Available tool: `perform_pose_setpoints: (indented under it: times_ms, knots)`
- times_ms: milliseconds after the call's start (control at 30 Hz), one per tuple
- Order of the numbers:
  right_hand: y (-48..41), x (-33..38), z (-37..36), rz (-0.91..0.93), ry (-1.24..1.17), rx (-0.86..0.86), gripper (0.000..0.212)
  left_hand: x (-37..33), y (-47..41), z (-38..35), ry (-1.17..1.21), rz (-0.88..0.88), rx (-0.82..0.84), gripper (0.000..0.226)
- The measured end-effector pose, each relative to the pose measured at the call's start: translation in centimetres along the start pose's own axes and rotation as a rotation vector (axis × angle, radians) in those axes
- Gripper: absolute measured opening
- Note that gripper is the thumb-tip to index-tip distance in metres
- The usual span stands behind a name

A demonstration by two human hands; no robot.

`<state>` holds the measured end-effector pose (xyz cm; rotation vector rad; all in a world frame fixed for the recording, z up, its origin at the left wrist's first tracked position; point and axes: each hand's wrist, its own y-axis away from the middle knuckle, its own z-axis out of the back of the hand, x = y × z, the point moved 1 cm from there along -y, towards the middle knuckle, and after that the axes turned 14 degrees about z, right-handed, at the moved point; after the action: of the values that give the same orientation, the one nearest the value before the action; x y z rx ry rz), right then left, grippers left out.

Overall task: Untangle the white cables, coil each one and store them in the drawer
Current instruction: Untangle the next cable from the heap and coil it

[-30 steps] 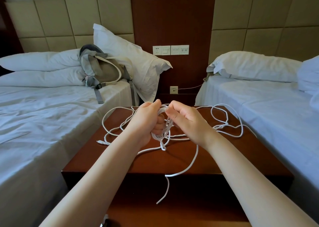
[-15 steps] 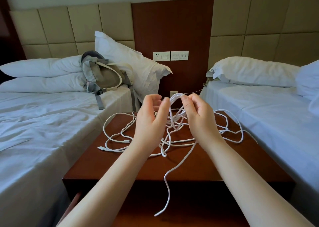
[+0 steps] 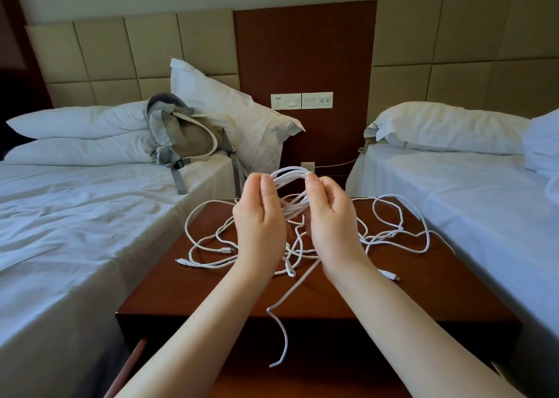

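Note:
A tangle of white cables (image 3: 211, 240) sprawls over the brown nightstand (image 3: 423, 291) between two beds. Both hands are raised above the tangle's middle. My left hand (image 3: 260, 225) and my right hand (image 3: 329, 219) each pinch one side of a bundle of several cable loops (image 3: 290, 175) arching between their fingertips. From that bundle strands drop to the tabletop. One loose cable end (image 3: 279, 346) hangs over the nightstand's front edge. Connector ends lie at the left (image 3: 183, 262) and the right (image 3: 393, 276). The drawer front (image 3: 130, 367) shows at the lower left, apparently pulled out a little.
White-sheeted beds flank the nightstand, left (image 3: 75, 222) and right (image 3: 484, 204). A grey backpack (image 3: 184, 137) leans on pillows on the left bed. Wall sockets (image 3: 302, 101) sit on the wood panel behind, with a thin cord (image 3: 335, 164) running to the right bed.
Both hands have lifted from the tabletop and moved apart, raising a bundle of loops and spreading it between their fingertips. The dangling cable end has swung slightly.

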<state>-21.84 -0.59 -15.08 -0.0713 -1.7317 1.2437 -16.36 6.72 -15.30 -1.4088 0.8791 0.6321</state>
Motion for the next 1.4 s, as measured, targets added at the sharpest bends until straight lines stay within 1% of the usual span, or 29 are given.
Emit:
perform_pose_setpoints:
  times_ms: [67,133,233,300,333,433,500,533,600,667,733,767,867,967,1067,1167,1267,1333,1400]
  knots:
    - [0.3,0.3,-0.2,-0.022,-0.061,0.021,0.034,0.2,-0.4,0.3,-0.003,-0.025,0.014,0.029]
    - [0.4,0.4,-0.2,-0.039,-0.082,0.035,0.032,0.4,-0.5,0.4,-0.008,-0.047,0.044,0.034]
    - [0.5,0.4,0.0,-0.053,-0.095,0.061,0.035,0.6,-0.7,0.6,-0.084,-0.113,0.013,0.039]
    - [0.3,0.4,0.3,-0.048,-0.107,0.086,0.038,0.7,-0.9,0.7,-0.116,-0.173,-0.007,0.037]
    - [0.1,0.3,0.5,-0.039,-0.074,0.089,0.039,0.7,-1.0,0.8,-0.134,-0.209,-0.006,0.036]
    - [-0.8,0.0,1.4,0.008,0.086,0.022,0.04,1.0,-1.2,1.1,-0.219,-0.295,0.019,0.036]
    - [-1.1,-0.1,2.0,0.062,0.051,-0.018,0.038,1.6,-1.3,1.0,-0.254,-0.276,0.042,0.036]
    - [-1.2,0.0,2.1,0.082,0.015,0.001,0.036,1.8,-1.3,1.0,-0.258,-0.258,0.037,0.036]
    - [-1.0,0.6,2.1,0.093,-0.07,0.116,0.034,2.2,-1.7,1.1,-0.256,-0.234,-0.015,0.036]
    - [-0.6,1.0,1.6,0.08,-0.137,0.306,0.034,2.3,-2.2,1.5,-0.238,-0.21,-0.083,0.033]
    - [-0.1,0.9,1.0,0.05,-0.152,0.491,0.032,2.2,-2.6,2.0,-0.203,-0.147,-0.12,0.035]
    - [0.1,0.7,0.8,0.019,-0.145,0.55,0.033,2.1,-2.9,2.2,-0.186,-0.108,-0.128,0.038]
    - [0.5,0.0,0.5,-0.066,-0.112,0.63,0.033,1.7,-3.2,2.6,-0.13,-0.064,-0.148,0.043]
    - [0.4,-0.6,0.7,-0.144,-0.157,0.652,0.035,1.2,-3.0,2.3,-0.03,0.028,-0.131,0.044]
    - [-0.2,-1.5,1.5,-0.222,-0.267,0.602,0.037,0.1,-2.4,1.8,0.095,0.118,-0.068,0.044]
    - [-0.8,-2.6,2.9,-0.275,-0.331,0.544,0.035,-1.5,-1.7,1.8,0.216,0.19,0.035,0.042]
    - [-0.9,-3.6,4.1,-0.308,-0.355,0.51,0.033,-2.4,-1.0,1.5,0.332,0.256,0.242,0.039]
    - [-1.2,-3.9,4.6,-0.3,-0.403,0.465,0.035,-2.6,-0.3,1.0,0.333,0.291,0.395,0.038]
    - [-1.7,-3.7,4.9,-0.269,-0.423,0.409,0.029,-2.6,0.4,0.5,0.273,0.263,0.549,0.036]
